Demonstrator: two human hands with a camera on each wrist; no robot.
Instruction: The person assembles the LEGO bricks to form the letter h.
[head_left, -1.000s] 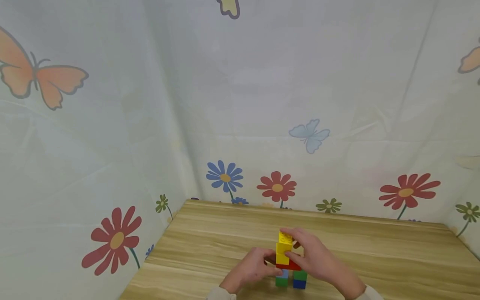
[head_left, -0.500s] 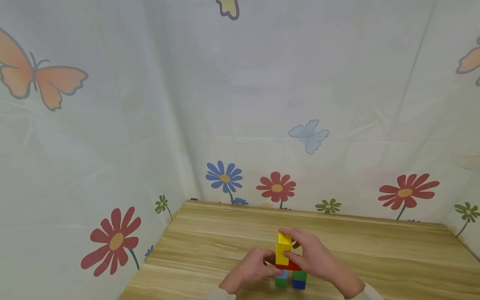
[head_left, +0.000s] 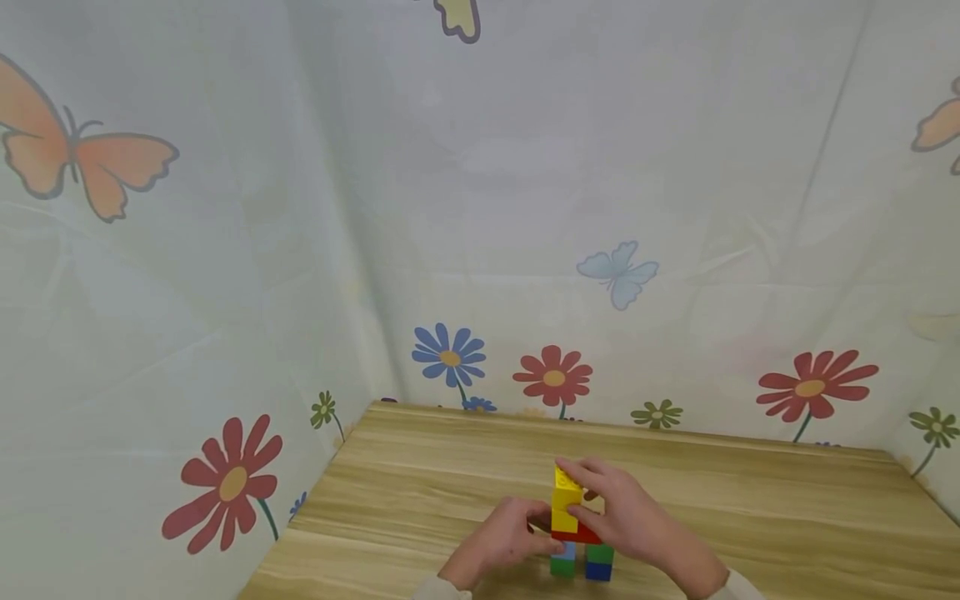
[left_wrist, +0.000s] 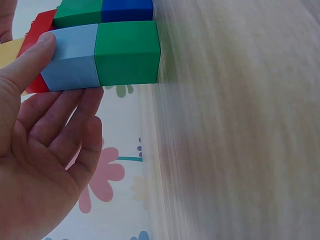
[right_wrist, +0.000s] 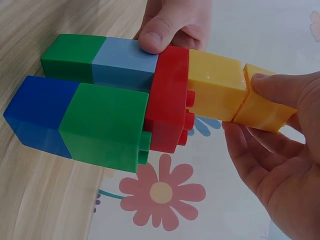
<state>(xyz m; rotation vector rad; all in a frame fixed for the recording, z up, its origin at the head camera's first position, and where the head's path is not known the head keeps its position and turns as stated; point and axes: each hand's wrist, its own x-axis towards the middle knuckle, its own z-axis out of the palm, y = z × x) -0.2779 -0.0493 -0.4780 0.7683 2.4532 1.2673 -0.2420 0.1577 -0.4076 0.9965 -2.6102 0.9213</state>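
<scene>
My left hand [head_left: 506, 533] pinches a light blue toy brick [left_wrist: 72, 60] between thumb and fingers, low in a small brick structure. A green brick [left_wrist: 127, 52] sits under the light blue one. Beside them stands a second column, a green brick [right_wrist: 102, 120] over a dark blue brick [right_wrist: 40, 112]. Across both columns lies a red brick [right_wrist: 170, 100], with some of its studs bare. A yellow brick [right_wrist: 215, 82] is on the red one's left part. My right hand [head_left: 630, 517] grips the upper yellow brick [right_wrist: 275, 112], slightly tilted, a thin gap showing along the seam below.
The structure stands on a wood-grain table [head_left: 420, 467], near its front. Behind and to the left, a pale cloth [head_left: 480, 208] printed with flowers and butterflies walls in the table.
</scene>
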